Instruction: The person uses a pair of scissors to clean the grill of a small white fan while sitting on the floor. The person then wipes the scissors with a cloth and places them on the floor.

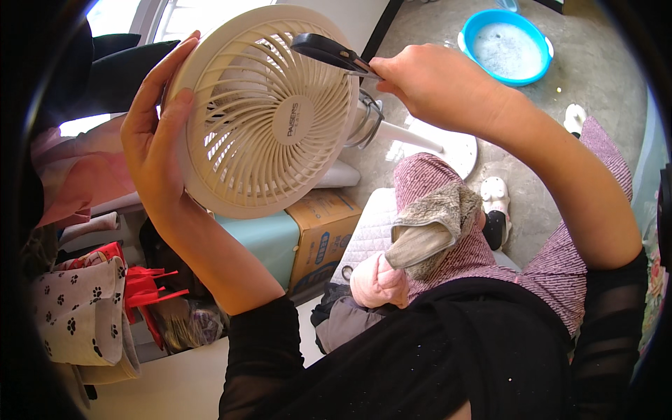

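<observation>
A white PAISENS fan head (294, 119) with a spiral grille is tilted up before me. My left hand (160, 113) grips its round rim on the left side, thumb on the front and fingers behind. In my right hand (420, 79) is a black-handled tool (328, 52), which looks like scissors. Its handle end points left, across the upper right of the grille. My fingers hide its other end. The fan's pole (407, 137) runs to a white base (462, 152) on the floor, with a looped dark cord (375, 123) behind the head. A grey fuzzy cloth (436, 231) lies on my thigh.
A blue basin (543, 68) of sudsy water stands on the concrete floor. Left of my legs are a cardboard box (323, 231) and a white quilted pad (365, 231). A paw-print cloth (79, 310) and red straps (144, 286) hang at the lower left.
</observation>
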### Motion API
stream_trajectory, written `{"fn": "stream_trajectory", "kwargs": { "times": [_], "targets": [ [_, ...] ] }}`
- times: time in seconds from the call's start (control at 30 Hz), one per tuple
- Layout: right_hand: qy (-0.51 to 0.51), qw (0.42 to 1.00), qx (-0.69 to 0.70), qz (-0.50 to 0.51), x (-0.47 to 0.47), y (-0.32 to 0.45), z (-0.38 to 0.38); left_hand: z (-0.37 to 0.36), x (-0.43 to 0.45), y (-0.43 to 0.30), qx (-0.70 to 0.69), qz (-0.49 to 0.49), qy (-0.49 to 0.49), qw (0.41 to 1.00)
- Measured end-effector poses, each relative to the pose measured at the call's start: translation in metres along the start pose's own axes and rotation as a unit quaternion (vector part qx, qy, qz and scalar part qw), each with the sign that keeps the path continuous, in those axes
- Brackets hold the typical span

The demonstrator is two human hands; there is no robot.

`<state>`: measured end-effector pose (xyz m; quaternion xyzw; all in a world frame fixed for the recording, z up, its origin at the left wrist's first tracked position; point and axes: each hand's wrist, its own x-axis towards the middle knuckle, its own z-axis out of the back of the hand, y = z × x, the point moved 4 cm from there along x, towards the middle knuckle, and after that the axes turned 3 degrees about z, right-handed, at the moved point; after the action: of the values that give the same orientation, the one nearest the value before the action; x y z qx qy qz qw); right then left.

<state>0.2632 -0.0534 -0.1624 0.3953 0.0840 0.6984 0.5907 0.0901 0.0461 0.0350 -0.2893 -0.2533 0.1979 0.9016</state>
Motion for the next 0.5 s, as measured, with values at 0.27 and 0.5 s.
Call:
{"fn": "stream_trajectory", "kwargs": {
  "times": [0.27,0.5],
  "targets": [
    [0.025,0.998,-0.046,-0.019,0.008,0.003,0.003,-0.001,0.001,0.0,-0.005,-0.008,0.003,1.0],
    [0.055,0.997,-0.059,0.022,0.011,0.003,0.009,-0.001,-0.002,0.0,-0.007,-0.008,0.001,1.0]
  ]
}}
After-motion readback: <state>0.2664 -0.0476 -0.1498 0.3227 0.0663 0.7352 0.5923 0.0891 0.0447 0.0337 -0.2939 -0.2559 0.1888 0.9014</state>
